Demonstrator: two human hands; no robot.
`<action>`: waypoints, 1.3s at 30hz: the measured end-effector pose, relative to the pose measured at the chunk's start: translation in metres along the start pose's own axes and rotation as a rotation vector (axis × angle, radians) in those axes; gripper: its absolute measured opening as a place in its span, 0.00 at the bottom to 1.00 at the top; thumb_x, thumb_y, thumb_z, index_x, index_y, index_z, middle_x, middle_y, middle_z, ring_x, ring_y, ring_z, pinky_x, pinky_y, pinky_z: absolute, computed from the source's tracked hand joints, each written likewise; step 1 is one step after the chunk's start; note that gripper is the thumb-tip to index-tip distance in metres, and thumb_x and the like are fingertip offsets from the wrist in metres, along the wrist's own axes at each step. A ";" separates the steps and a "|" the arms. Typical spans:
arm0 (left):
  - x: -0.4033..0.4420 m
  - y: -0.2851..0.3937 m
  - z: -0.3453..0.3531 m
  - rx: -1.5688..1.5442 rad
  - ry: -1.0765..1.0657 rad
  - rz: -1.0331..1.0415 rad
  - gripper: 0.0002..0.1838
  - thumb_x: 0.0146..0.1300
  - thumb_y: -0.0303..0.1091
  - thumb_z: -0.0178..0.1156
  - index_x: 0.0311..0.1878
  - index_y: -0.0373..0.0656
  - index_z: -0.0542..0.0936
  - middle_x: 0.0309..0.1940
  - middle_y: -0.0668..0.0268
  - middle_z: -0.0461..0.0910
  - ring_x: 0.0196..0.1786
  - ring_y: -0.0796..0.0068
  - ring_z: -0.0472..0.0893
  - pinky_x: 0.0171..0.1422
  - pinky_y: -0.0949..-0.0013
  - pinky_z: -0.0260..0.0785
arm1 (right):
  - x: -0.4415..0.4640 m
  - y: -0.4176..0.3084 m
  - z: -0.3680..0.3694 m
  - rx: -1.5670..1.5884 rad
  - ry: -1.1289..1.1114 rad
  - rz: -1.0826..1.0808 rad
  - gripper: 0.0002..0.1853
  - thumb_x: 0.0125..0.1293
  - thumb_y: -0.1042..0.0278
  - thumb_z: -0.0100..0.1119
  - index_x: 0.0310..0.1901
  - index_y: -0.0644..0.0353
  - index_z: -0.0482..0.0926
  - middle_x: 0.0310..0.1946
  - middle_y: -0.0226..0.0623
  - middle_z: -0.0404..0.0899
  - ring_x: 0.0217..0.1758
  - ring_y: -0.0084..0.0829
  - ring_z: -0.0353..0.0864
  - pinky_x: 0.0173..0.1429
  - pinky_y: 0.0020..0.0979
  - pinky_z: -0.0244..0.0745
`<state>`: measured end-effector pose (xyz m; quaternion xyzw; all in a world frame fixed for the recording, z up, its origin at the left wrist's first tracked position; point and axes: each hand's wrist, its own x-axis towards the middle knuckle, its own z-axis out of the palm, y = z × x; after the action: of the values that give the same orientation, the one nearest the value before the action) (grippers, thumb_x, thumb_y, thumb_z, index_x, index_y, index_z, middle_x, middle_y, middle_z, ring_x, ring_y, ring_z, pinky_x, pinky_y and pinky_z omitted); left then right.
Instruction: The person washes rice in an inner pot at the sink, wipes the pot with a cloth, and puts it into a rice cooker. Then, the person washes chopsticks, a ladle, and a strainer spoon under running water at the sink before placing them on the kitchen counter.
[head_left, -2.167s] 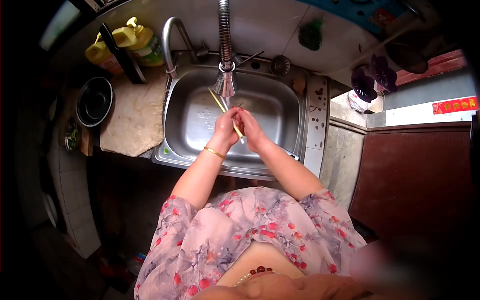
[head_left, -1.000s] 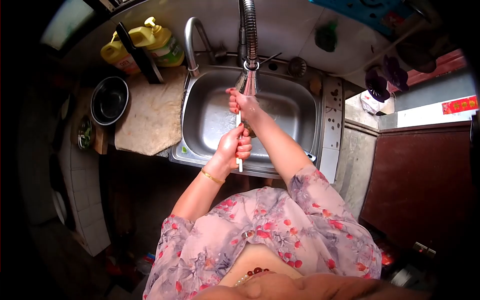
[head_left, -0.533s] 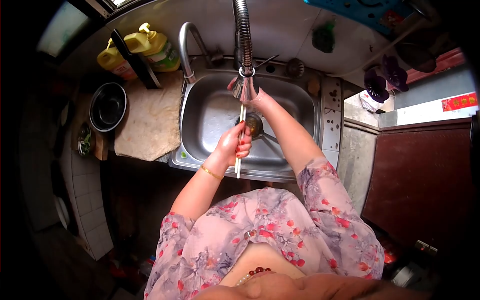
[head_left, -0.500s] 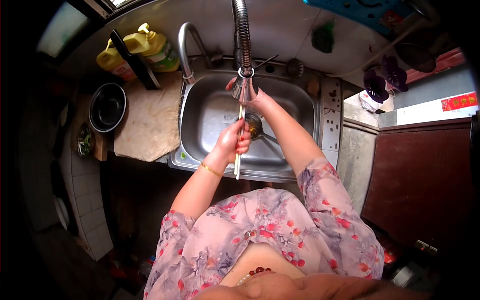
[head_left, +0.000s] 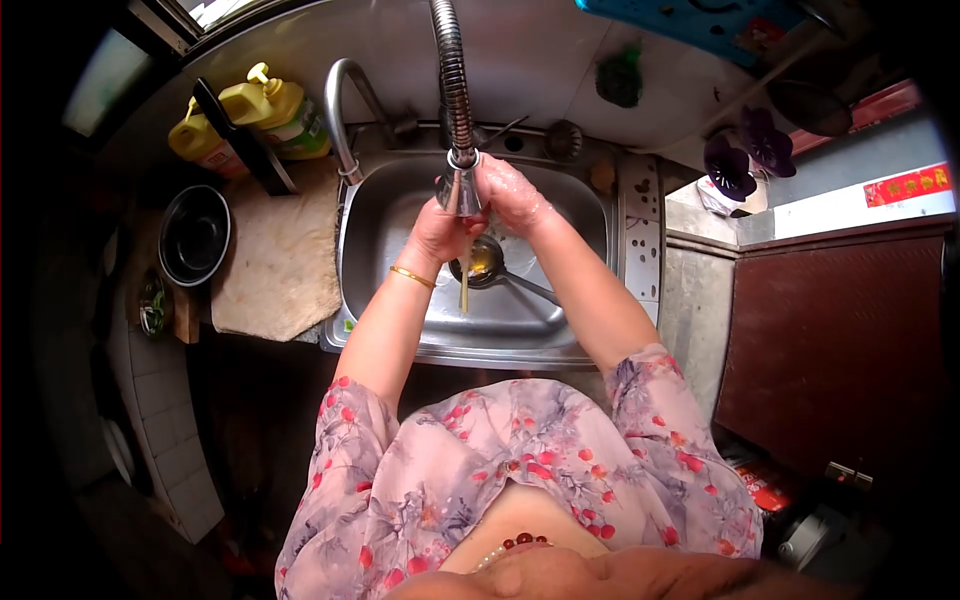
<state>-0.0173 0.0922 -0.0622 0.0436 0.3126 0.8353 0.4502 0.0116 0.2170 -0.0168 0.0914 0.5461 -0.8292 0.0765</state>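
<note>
Under the spray head (head_left: 461, 195) of the tap, my hands are together above the sink. My left hand (head_left: 436, 234) is closed round the chopsticks (head_left: 464, 287), whose pale lower ends point down out of the grip. Wet and shiny, my right hand (head_left: 515, 197) curls in from the other side, closed round their upper part. The spray head hides some of its fingers. Below the hands a dark ladle (head_left: 520, 285) lies in the sink, its bowl holding some yellowish bits and its handle slanting to the lower right.
The steel sink (head_left: 375, 310) has a second curved tap (head_left: 338, 110) at its left. Beside it are a worn cutting board (head_left: 285, 260), a black bowl (head_left: 195, 235), a knife block or dark upright blade (head_left: 245, 140), and yellow pump bottles (head_left: 285, 110). A sink strainer (head_left: 564, 141) sits behind.
My left hand has moved up along the chopsticks to meet my right hand under the spray head. Less of the chopsticks shows below. The whole view has shifted slightly.
</note>
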 end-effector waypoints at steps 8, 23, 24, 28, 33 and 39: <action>0.001 -0.009 -0.008 0.194 0.044 -0.115 0.21 0.62 0.56 0.54 0.32 0.46 0.73 0.17 0.73 0.67 0.18 0.83 0.63 0.23 0.78 0.55 | 0.021 0.015 -0.017 -0.462 0.161 -0.407 0.12 0.67 0.62 0.47 0.32 0.62 0.73 0.23 0.34 0.75 0.29 0.24 0.75 0.36 0.29 0.71; -0.078 -0.023 -0.010 0.241 0.289 -0.195 0.14 0.69 0.42 0.46 0.27 0.48 0.66 0.12 0.77 0.56 0.12 0.85 0.51 0.15 0.78 0.41 | 0.002 0.071 0.031 0.578 0.281 0.025 0.07 0.68 0.64 0.44 0.35 0.56 0.69 0.22 0.30 0.67 0.21 0.23 0.68 0.26 0.27 0.66; -0.079 -0.022 -0.007 0.222 0.359 -0.198 0.14 0.68 0.42 0.46 0.27 0.48 0.66 0.12 0.77 0.56 0.11 0.85 0.51 0.14 0.78 0.41 | 0.001 0.081 0.041 0.495 0.265 0.082 0.07 0.68 0.63 0.44 0.36 0.55 0.68 0.20 0.29 0.66 0.18 0.24 0.65 0.21 0.26 0.62; -0.100 -0.015 0.001 0.432 0.390 -0.209 0.15 0.69 0.42 0.46 0.26 0.49 0.64 0.11 0.77 0.55 0.10 0.85 0.49 0.13 0.78 0.39 | 0.010 0.083 0.024 0.623 0.072 0.025 0.07 0.65 0.63 0.47 0.34 0.56 0.69 0.18 0.28 0.65 0.17 0.25 0.64 0.20 0.26 0.62; -0.127 -0.007 0.015 0.478 0.410 -0.219 0.15 0.68 0.40 0.47 0.26 0.45 0.66 0.13 0.75 0.59 0.10 0.85 0.53 0.13 0.78 0.43 | 0.019 0.005 0.037 0.956 0.385 0.235 0.09 0.57 0.63 0.55 0.24 0.56 0.72 0.19 0.30 0.71 0.18 0.28 0.70 0.22 0.28 0.67; -0.157 -0.008 0.019 0.468 0.384 -0.257 0.15 0.68 0.40 0.46 0.26 0.45 0.66 0.13 0.76 0.59 0.11 0.85 0.53 0.13 0.78 0.44 | 0.088 0.055 -0.022 -0.595 0.619 -0.339 0.08 0.61 0.71 0.47 0.33 0.66 0.76 0.27 0.47 0.78 0.32 0.41 0.80 0.36 0.38 0.74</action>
<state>0.0879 -0.0175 -0.0190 -0.0519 0.5781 0.6702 0.4625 -0.0600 0.2138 -0.0951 0.2183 0.7648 -0.5709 -0.2038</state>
